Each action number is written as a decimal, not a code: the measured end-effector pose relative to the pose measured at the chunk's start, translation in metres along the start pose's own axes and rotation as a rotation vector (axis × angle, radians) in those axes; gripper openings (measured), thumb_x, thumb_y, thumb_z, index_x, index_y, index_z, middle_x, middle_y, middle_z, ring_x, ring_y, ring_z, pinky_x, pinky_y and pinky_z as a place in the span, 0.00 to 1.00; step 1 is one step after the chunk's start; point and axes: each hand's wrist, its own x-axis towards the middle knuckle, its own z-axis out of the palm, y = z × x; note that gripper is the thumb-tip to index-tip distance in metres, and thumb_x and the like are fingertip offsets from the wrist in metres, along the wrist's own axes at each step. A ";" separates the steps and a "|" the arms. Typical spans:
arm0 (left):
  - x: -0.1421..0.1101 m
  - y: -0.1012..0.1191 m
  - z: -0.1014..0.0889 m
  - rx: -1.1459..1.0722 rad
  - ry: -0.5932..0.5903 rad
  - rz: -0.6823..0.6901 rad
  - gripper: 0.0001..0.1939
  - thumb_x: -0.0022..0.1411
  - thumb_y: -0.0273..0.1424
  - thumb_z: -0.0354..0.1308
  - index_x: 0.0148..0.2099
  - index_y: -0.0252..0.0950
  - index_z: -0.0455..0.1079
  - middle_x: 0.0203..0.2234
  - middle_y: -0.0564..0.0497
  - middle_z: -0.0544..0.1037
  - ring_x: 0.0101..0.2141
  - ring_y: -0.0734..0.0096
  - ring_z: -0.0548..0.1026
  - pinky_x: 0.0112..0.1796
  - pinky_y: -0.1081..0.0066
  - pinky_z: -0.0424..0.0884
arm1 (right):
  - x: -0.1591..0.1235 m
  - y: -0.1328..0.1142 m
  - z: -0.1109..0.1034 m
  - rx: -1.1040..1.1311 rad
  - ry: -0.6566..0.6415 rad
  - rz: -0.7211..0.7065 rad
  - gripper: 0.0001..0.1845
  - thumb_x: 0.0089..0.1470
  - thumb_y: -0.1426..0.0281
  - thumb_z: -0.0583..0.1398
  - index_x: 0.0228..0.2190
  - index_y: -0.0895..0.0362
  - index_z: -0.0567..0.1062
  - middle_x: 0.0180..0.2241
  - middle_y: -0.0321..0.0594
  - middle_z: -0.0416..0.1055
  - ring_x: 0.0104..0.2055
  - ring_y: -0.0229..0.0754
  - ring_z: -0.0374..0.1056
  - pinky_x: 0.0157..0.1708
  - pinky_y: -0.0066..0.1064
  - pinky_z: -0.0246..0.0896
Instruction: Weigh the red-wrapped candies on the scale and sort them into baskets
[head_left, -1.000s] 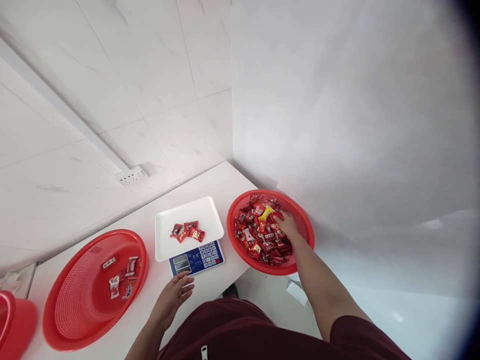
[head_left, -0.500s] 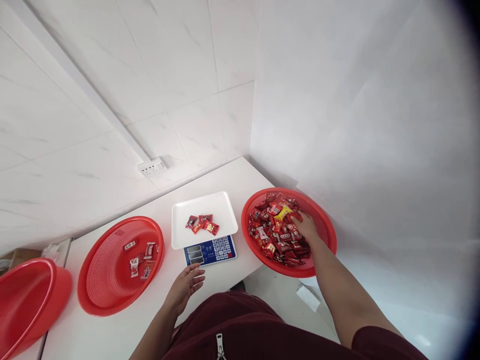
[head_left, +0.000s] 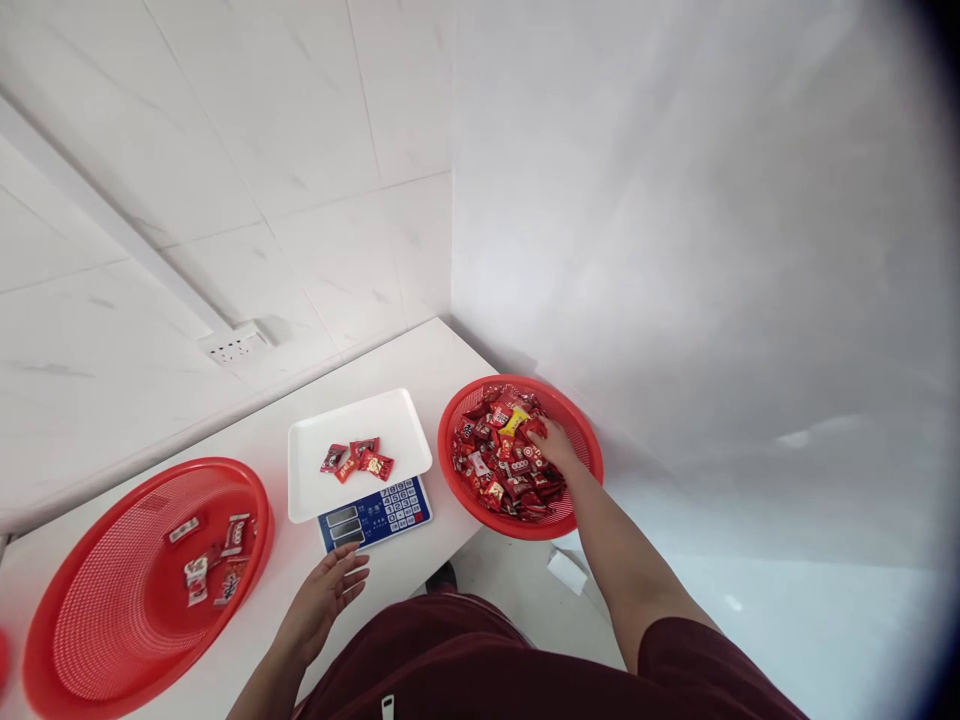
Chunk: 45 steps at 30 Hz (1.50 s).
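At the right, my right hand (head_left: 556,446) reaches into a red plastic basket (head_left: 445,470) heaped with wrapped candies (head_left: 517,487). Its fingers are closed on a red-wrapped candy (head_left: 535,427), close beside a yellow one (head_left: 514,420); the fingertips are partly hidden. My left hand (head_left: 319,600) hovers empty, fingers apart, just in front of a blue-panelled digital scale (head_left: 375,518). Several red and dark-red candies (head_left: 375,464) lie on the scale's white tray (head_left: 315,495).
A larger red basket (head_left: 97,620) with a few wrapped pieces (head_left: 196,580) stands left on the white table (head_left: 405,575). Another red container shows at the left edge. Walls close off the back and right; a socket (head_left: 234,345) is on the back wall.
The camera view swung left, then back right. My right hand stays in the candy basket at the same red candy; my left hand keeps its place by the scale. The candies look unmoved.
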 end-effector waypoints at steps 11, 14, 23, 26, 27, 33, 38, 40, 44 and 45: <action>0.008 0.001 -0.002 -0.006 -0.002 0.005 0.13 0.56 0.30 0.60 0.44 0.37 0.67 0.35 0.47 0.78 0.33 0.71 0.77 0.38 0.71 0.73 | -0.012 -0.017 -0.009 -0.018 0.021 -0.017 0.29 0.52 0.64 0.57 0.54 0.61 0.65 0.54 0.54 0.62 0.54 0.53 0.61 0.51 0.39 0.56; 0.009 0.000 -0.005 0.002 0.004 -0.002 0.14 0.55 0.30 0.60 0.45 0.37 0.67 0.36 0.46 0.78 0.34 0.71 0.77 0.39 0.71 0.73 | -0.019 -0.021 -0.009 -0.021 0.037 -0.004 0.29 0.51 0.63 0.58 0.54 0.59 0.65 0.54 0.53 0.62 0.52 0.52 0.63 0.49 0.37 0.58; 0.010 0.008 0.002 0.025 -0.040 0.009 0.13 0.55 0.31 0.61 0.44 0.37 0.67 0.35 0.47 0.78 0.33 0.72 0.77 0.39 0.71 0.72 | -0.031 -0.025 -0.021 0.065 0.060 -0.053 0.19 0.49 0.67 0.58 0.44 0.56 0.70 0.47 0.46 0.69 0.50 0.48 0.64 0.49 0.39 0.58; 0.013 0.011 0.009 0.033 -0.060 0.025 0.14 0.55 0.31 0.61 0.44 0.37 0.67 0.35 0.47 0.78 0.33 0.71 0.77 0.39 0.70 0.71 | -0.044 -0.027 -0.027 0.169 0.169 -0.045 0.14 0.48 0.66 0.58 0.39 0.56 0.71 0.45 0.45 0.70 0.49 0.47 0.64 0.49 0.39 0.58; 0.013 0.012 0.011 0.037 -0.069 0.028 0.14 0.55 0.32 0.61 0.44 0.37 0.67 0.35 0.47 0.78 0.33 0.71 0.77 0.39 0.70 0.71 | -0.049 -0.029 -0.028 0.219 0.198 -0.034 0.14 0.48 0.65 0.58 0.38 0.56 0.71 0.45 0.45 0.70 0.49 0.47 0.65 0.49 0.39 0.58; 0.016 0.023 0.031 0.092 -0.156 0.075 0.14 0.55 0.33 0.60 0.44 0.37 0.68 0.36 0.48 0.77 0.33 0.72 0.76 0.39 0.70 0.70 | -0.086 -0.065 -0.038 0.430 0.246 -0.069 0.17 0.47 0.59 0.59 0.38 0.55 0.70 0.43 0.44 0.70 0.46 0.47 0.66 0.49 0.41 0.58; 0.014 0.037 0.052 0.144 -0.294 0.120 0.17 0.52 0.36 0.63 0.44 0.36 0.68 0.36 0.47 0.77 0.34 0.71 0.75 0.39 0.68 0.68 | -0.102 -0.104 -0.044 0.483 0.258 -0.106 0.16 0.46 0.60 0.59 0.37 0.55 0.70 0.43 0.45 0.70 0.47 0.48 0.64 0.50 0.42 0.56; 0.012 0.042 0.059 0.156 -0.339 0.142 0.19 0.50 0.37 0.64 0.44 0.36 0.68 0.37 0.46 0.77 0.34 0.70 0.75 0.39 0.68 0.68 | -0.109 -0.119 -0.041 0.582 0.198 -0.099 0.17 0.45 0.59 0.61 0.36 0.55 0.70 0.42 0.44 0.70 0.47 0.49 0.64 0.50 0.43 0.56; 0.005 0.050 0.068 0.100 -0.381 0.180 0.20 0.52 0.39 0.63 0.45 0.37 0.68 0.40 0.45 0.75 0.36 0.68 0.74 0.40 0.66 0.68 | -0.134 -0.159 -0.023 1.003 -0.218 -0.071 0.20 0.40 0.58 0.65 0.36 0.51 0.69 0.39 0.39 0.70 0.41 0.45 0.67 0.43 0.38 0.62; 0.003 0.051 0.069 0.062 -0.389 0.180 0.20 0.52 0.40 0.62 0.46 0.38 0.68 0.42 0.45 0.74 0.37 0.68 0.74 0.40 0.66 0.69 | -0.142 -0.170 -0.017 1.098 -0.353 -0.065 0.21 0.39 0.58 0.66 0.36 0.50 0.69 0.37 0.37 0.70 0.39 0.43 0.67 0.41 0.37 0.63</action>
